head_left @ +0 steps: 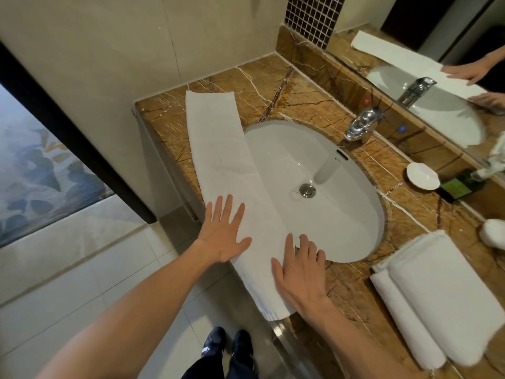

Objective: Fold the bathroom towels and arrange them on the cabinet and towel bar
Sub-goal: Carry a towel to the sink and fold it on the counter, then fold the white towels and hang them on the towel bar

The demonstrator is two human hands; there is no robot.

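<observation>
Head view, looking down on a brown, white-veined marble countertop (300,99) with a white oval sink (341,228) set into it. Stretched over the counter's left part, from the far end by the wall to the front edge: a long white towel (218,149) folded to a narrow strip, lying flat, its right side overlapping the sink's left rim, its near end hanging a little over the front edge.

Pressed on the strip's near part, the left hand (221,233), palm down, fingers straight and spread, gripping nothing. Just to its right, also palm down on the towel, the right hand (297,272), thumb and forefinger stretched out, other fingers slightly bent by the sink's rim, nothing pinched or held. Hands near each other, not touching.

On the counter's right front part, well apart from the strip, a stack of folded white towels (437,296). Behind the sink, a chrome faucet (360,124); at the basin's bottom, a chrome drain plug (307,190). Right of the faucet, a small white dish (423,176), with a dark green bottle (459,187) just beside it. Along the back, a wall mirror (404,12) reflecting towel and hands. Below, on pale floor tiles (68,269), a pair of dark shoes (226,346).
</observation>
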